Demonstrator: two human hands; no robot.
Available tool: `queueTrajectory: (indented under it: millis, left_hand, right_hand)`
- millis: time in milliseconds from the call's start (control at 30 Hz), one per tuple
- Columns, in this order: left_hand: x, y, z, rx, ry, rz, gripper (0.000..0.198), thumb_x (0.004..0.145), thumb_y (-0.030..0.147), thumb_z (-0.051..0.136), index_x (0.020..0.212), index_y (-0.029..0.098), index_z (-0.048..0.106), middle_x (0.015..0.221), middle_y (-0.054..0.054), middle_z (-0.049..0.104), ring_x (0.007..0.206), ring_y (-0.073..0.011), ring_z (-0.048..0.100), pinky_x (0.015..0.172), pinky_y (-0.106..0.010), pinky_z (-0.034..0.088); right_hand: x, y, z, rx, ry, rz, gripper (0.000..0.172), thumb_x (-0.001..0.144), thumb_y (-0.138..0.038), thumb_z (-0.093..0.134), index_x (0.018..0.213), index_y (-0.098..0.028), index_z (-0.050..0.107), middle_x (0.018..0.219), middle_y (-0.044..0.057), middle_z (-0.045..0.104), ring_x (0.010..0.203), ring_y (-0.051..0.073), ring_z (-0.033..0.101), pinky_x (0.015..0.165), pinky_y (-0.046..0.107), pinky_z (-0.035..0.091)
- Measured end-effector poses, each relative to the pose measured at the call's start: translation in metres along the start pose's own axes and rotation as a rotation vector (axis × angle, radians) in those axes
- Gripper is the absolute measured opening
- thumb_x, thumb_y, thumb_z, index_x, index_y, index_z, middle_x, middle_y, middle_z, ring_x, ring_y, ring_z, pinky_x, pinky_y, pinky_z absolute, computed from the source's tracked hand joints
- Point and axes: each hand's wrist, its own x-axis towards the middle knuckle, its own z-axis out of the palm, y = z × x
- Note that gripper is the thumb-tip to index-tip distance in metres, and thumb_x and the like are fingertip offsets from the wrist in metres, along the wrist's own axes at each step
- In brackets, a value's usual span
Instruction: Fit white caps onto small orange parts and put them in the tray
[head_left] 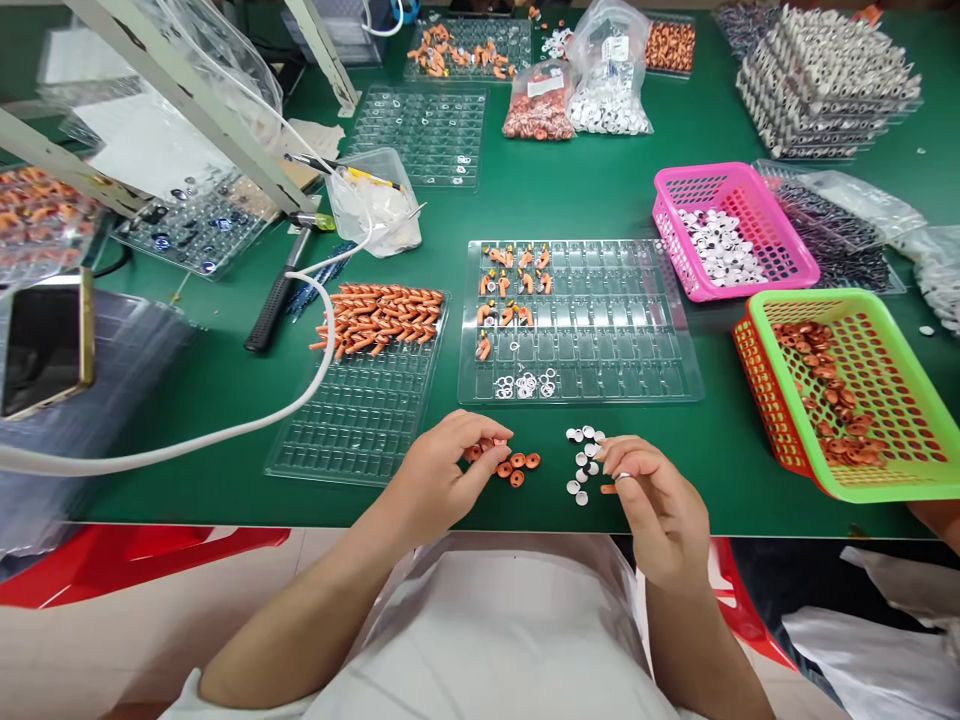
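Observation:
My left hand [446, 470] is closed, thumb and forefinger pinching a small orange round piece that they partly cover. Beside its fingertips several orange round pieces with a centre hole [517, 478] lie loose on the green table. My right hand [656, 500] is closed too, its thumb and fingertips on a small white cap [622, 477] seen edge-on. Just left of that thumb is an orange strip-like piece [608, 489]; whether the hand touches it I cannot tell. Several white round caps [581, 460] lie loose between the two hands, nearer the right.
Ahead is a clear tray [600, 340] with orange parts and white rings. Another tray [345, 430] holds orange sticks. A pink basket [735, 235] and green basket [892, 480] stand right. A white cable [225, 435], hammer [274, 310] and phone [49, 345] are left.

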Motion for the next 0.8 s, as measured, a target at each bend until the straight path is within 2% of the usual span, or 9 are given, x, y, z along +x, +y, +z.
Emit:
queueTrajectory:
  millis: [67,200,233,367,433,567,667,800]
  left_hand:
    - [0.003,0.001,0.007,0.060,-0.025,0.108,0.015,0.094,0.022,0.055,0.101,0.018,0.068,0.097,-0.008,0.071,0.094,-0.0222,0.060,0.080,-0.035,0.051]
    - [0.012,0.006,0.016,0.209,-0.124,0.211,0.018,0.094,0.017,0.054,0.103,0.016,0.070,0.099,-0.011,0.067,0.096,-0.0247,0.054,0.080,-0.039,0.051]
    - [0.014,0.007,0.018,0.246,-0.155,0.224,0.018,0.093,0.017,0.056,0.102,0.016,0.070,0.099,-0.011,0.066,0.095,-0.0249,0.053,0.079,-0.039,0.051]
    - [0.022,0.008,0.024,0.363,-0.227,0.271,0.011,0.088,0.014,0.060,0.093,0.016,0.071,0.095,-0.011,0.064,0.091,-0.0246,0.052,0.076,-0.039,0.050]
    - [0.024,0.007,0.026,0.386,-0.240,0.285,0.011,0.088,0.011,0.059,0.089,0.016,0.069,0.092,-0.009,0.064,0.089,-0.0239,0.052,0.075,-0.038,0.050]
    - [0.028,0.008,0.026,0.369,-0.256,0.271,0.011,0.087,0.009,0.058,0.082,0.016,0.065,0.087,-0.008,0.064,0.087,-0.0232,0.052,0.073,-0.036,0.048]
    - [0.030,0.012,0.023,0.306,-0.223,0.243,0.011,0.088,0.010,0.057,0.080,0.016,0.062,0.082,-0.007,0.065,0.086,-0.0230,0.054,0.073,-0.035,0.047]
    - [0.030,0.021,0.023,0.053,-0.139,0.051,0.007,0.090,0.021,0.060,0.086,0.018,0.065,0.081,-0.004,0.069,0.075,-0.0182,0.060,0.067,-0.031,0.048]
  right_hand:
    - [-0.001,0.001,0.001,0.010,0.026,0.010,0.014,0.097,-0.017,0.047,0.090,-0.023,0.057,0.088,0.005,0.057,0.092,0.023,0.058,0.088,0.047,0.050]
    - [-0.002,0.001,0.000,0.007,0.051,0.069,0.013,0.097,-0.020,0.048,0.090,-0.023,0.058,0.090,0.007,0.058,0.098,0.025,0.059,0.066,0.035,0.054]
    - [-0.002,0.001,0.000,0.003,0.053,0.064,0.012,0.097,-0.019,0.048,0.090,-0.023,0.058,0.090,0.007,0.058,0.098,0.025,0.059,0.067,0.036,0.055]
    - [-0.004,0.002,-0.002,-0.022,0.045,-0.005,0.012,0.095,-0.017,0.051,0.092,-0.024,0.061,0.089,0.006,0.061,0.092,0.024,0.061,0.089,0.049,0.052]
    - [-0.005,0.002,-0.004,-0.027,0.028,-0.014,0.013,0.095,-0.016,0.051,0.093,-0.024,0.061,0.089,0.006,0.062,0.091,0.024,0.061,0.092,0.051,0.051]
    - [-0.007,0.002,-0.007,-0.027,0.031,-0.022,0.014,0.094,-0.015,0.051,0.094,-0.024,0.061,0.090,0.006,0.062,0.093,0.025,0.061,0.093,0.052,0.050]
    - [-0.008,0.001,-0.007,-0.023,0.036,-0.022,0.015,0.094,-0.014,0.050,0.094,-0.024,0.061,0.090,0.006,0.062,0.093,0.024,0.061,0.093,0.050,0.050]
    - [-0.008,-0.002,-0.002,-0.041,0.022,-0.034,0.019,0.094,-0.012,0.052,0.097,-0.026,0.063,0.093,0.005,0.065,0.095,0.023,0.062,0.091,0.047,0.051]
